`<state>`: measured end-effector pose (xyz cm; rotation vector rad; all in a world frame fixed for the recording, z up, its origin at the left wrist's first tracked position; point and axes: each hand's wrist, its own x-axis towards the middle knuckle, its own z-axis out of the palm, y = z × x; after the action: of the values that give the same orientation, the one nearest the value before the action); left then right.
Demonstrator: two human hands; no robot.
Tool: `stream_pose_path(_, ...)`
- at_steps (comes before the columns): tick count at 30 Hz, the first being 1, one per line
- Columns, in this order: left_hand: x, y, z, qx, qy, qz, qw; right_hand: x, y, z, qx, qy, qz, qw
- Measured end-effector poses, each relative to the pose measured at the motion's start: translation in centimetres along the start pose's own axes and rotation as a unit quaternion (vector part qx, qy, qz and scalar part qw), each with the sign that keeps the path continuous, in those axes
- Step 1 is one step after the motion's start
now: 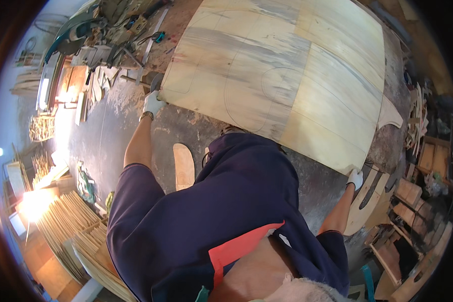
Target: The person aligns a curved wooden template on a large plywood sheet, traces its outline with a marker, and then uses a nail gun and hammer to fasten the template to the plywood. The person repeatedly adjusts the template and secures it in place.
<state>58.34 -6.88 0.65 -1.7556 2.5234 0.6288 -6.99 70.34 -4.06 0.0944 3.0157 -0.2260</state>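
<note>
A dark grey, scuffed workshop floor (105, 136) with pale worn patches spreads under a large rectangular sheet of pale plywood (256, 65), streaked grey and drawn with thin curved outlines. The sheet fills the upper centre, beyond a person in a navy shirt (226, 196). The left hand (153, 103), in a white glove, grips its near left corner; the right hand (356, 178), also white-gloved, closes on its near right corner. A rounded pale wooden piece (184, 168) lies left of centre, and a slotted pale wooden cutout (360, 211) lies just beside the right hand. Bundled thin wooden strips (68, 229) stand at lower left near a bright glare; cluttered tools (118, 40) fill the upper left. Marks on the shirt's orange collar strip (241, 246) are too small to read.
</note>
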Motion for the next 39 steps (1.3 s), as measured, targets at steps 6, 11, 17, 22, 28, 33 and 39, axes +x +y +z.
stream_pose_path(6, -0.6, 1.1, -0.7, 0.033, 0.000, 0.019, 0.999, 2.4, 2.1, 0.4, 0.014, -0.021, -0.018, 1.000)
stream_pose_path(11, -1.3, 1.8, -0.9, 0.053, -0.007, 0.018, 0.998, 2.2, 2.3, 0.5, 0.037, -0.018, 0.000, 0.999)
stream_pose_path(17, 0.2, 0.1, -0.9, 0.053, -0.047, 0.007, 0.997, -0.1, -0.4, -1.1, 0.010, -0.015, 0.040, 0.999)
stream_pose_path(22, 1.2, -1.6, -0.5, 0.004, -0.062, 0.066, 0.996, -1.7, -1.4, -5.8, 0.056, -0.146, -0.144, 0.977)
stream_pose_path(28, 2.1, -1.3, -1.1, 0.008, -0.067, 0.139, 0.988, -1.7, -1.7, -8.7, -0.051, -0.180, -0.202, 0.961)
stream_pose_path(33, 1.4, 0.2, -2.6, 0.029, -0.085, 0.153, 0.984, -0.7, -1.3, -8.9, -0.090, -0.215, -0.207, 0.950)
stream_pose_path(39, 1.1, 2.0, -3.0, 0.061, -0.105, 0.122, 0.985, -0.5, -1.6, -9.5, -0.096, -0.244, -0.183, 0.947)
